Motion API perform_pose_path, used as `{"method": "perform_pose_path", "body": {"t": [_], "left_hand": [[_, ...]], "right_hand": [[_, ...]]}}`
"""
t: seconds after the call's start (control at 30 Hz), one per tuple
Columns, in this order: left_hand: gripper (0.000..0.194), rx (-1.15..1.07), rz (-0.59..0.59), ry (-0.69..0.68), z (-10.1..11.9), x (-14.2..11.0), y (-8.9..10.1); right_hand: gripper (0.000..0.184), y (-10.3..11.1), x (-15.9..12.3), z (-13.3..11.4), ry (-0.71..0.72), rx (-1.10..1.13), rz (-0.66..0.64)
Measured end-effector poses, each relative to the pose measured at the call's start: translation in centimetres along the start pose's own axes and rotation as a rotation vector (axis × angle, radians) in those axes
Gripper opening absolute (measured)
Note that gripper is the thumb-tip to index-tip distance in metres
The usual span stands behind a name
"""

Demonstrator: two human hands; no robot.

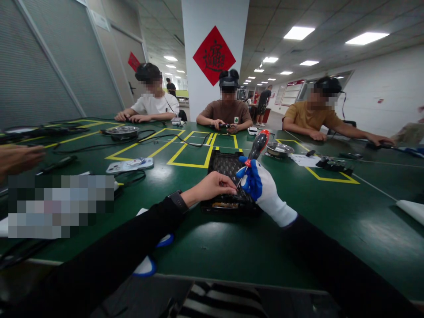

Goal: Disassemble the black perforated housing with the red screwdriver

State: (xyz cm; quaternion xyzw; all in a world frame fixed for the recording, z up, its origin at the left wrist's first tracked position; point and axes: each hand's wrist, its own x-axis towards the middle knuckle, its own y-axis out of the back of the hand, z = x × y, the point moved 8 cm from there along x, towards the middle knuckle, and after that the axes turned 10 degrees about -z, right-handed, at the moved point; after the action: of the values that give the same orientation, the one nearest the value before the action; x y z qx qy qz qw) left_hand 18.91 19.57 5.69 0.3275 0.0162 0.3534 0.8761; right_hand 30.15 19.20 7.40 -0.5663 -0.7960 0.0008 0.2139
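Note:
My right hand (261, 183), in a white glove with blue-coated fingers, grips a screwdriver (258, 145) with a red and black handle. The screwdriver leans, its handle up and to the right and its thin shaft pointing down at a black plastic housing (222, 164). That housing lies on the table and has a dotted inner face. My left hand (215, 185) is bare, with a dark band at the wrist. Its fingers are pinched together beside the screwdriver's tip, over the housing; whatever they hold is too small to make out.
A white and blue glove (145, 267) lies by the front edge of the green table (205, 251). Phone cases (130, 165) and cables sit to the left. Metal bowls (280, 149) and black parts (334, 165) stand farther back. Several people sit around the table; another person's hand (20, 159) reaches in at left.

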Motion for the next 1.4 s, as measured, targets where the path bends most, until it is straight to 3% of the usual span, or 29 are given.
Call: {"method": "perform_pose_path", "body": {"t": [0.3, 0.53, 0.83, 1.03, 1.3, 1.4], "left_hand": [[0.032, -0.011, -0.022, -0.020, 0.7, -0.1, -0.1], [0.033, -0.007, 0.021, 0.016, 0.1, -0.2, 0.2], [0.033, 0.094, -0.034, -0.025, 1.3, -0.3, -0.2], [0.033, 0.067, 0.007, -0.010, 0.9, -0.3, 0.1], [0.032, 0.097, -0.044, -0.022, 0.6, -0.1, -0.2], [0.031, 0.106, -0.032, -0.024, 0.6, -0.1, -0.1]], "right_hand": [[0.032, 0.3, -0.7, -0.7, 0.063, -0.105, 0.106], [0.038, 0.0, -0.3, -0.3, -0.007, 0.002, 0.048], [0.034, 0.1, -0.4, -0.1, -0.010, -0.066, 0.115], [0.039, 0.1, 0.0, -0.1, -0.013, 0.062, -0.001], [0.034, 0.5, -0.3, 0.0, 0.001, -0.072, 0.123], [0.033, 0.5, -0.1, 0.0, -0.003, 0.000, 0.094]]}}
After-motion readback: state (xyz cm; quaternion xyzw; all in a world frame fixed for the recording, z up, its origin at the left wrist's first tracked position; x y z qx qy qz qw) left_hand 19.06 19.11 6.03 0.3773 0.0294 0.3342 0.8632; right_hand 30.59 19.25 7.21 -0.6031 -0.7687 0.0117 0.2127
